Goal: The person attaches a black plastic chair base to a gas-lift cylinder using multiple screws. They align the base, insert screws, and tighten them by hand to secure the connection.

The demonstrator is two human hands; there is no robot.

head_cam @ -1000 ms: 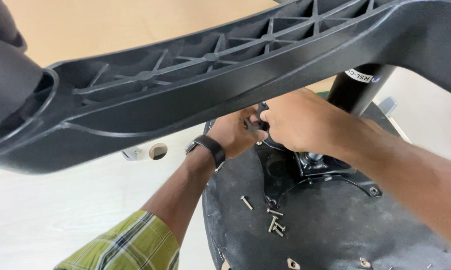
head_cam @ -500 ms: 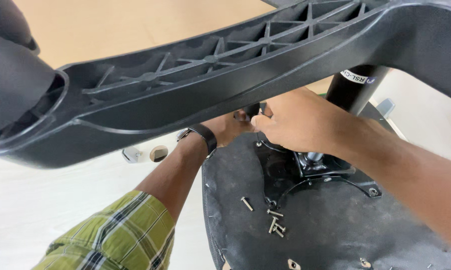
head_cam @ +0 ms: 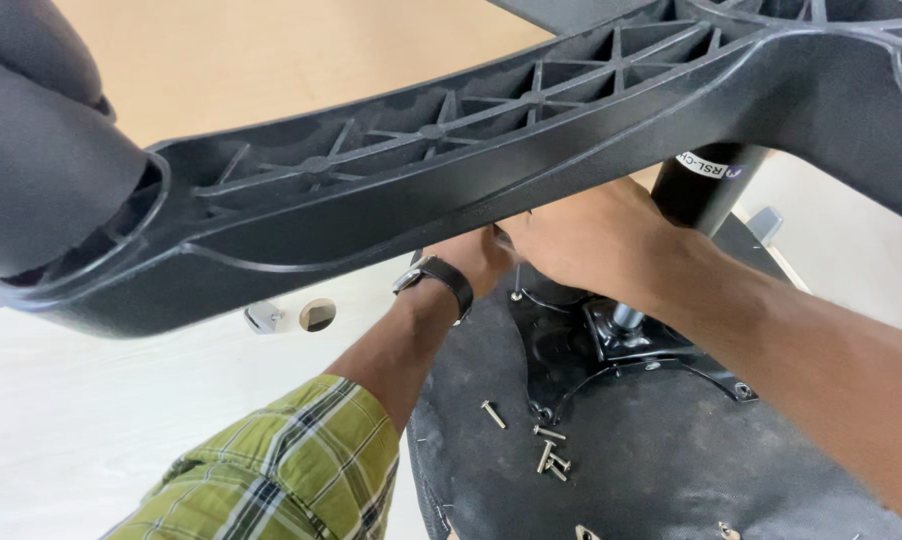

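Under the chair base: both hands meet at the near edge of the metal plate (head_cam: 611,345) bolted to the upturned seat (head_cam: 671,470).
Left hand (head_cam: 476,262): reaches up from a green plaid sleeve (head_cam: 271,480), a dark wristwatch (head_cam: 436,282) on the wrist; its fingers are tucked behind the chair leg, so whether they pinch anything cannot be told.
Right hand (head_cam: 591,240): curled palm-down over the plate's corner, fingertips close against the left hand; what they grip is hidden.
Plate: black, lying flat on the seat's underside, with the gas cylinder (head_cam: 706,185) rising from its middle.
Loose bolts (head_cam: 549,455): a small cluster on the dark fabric just in front of the plate, one more (head_cam: 493,414) lying apart to the left.
Chair leg (head_cam: 441,190): a ribbed black plastic arm crossing the whole view above the hands, ending at a caster (head_cam: 41,170) at far left.
Floor (head_cam: 91,400): pale, with two small fittings (head_cam: 291,316) lying beside the seat.
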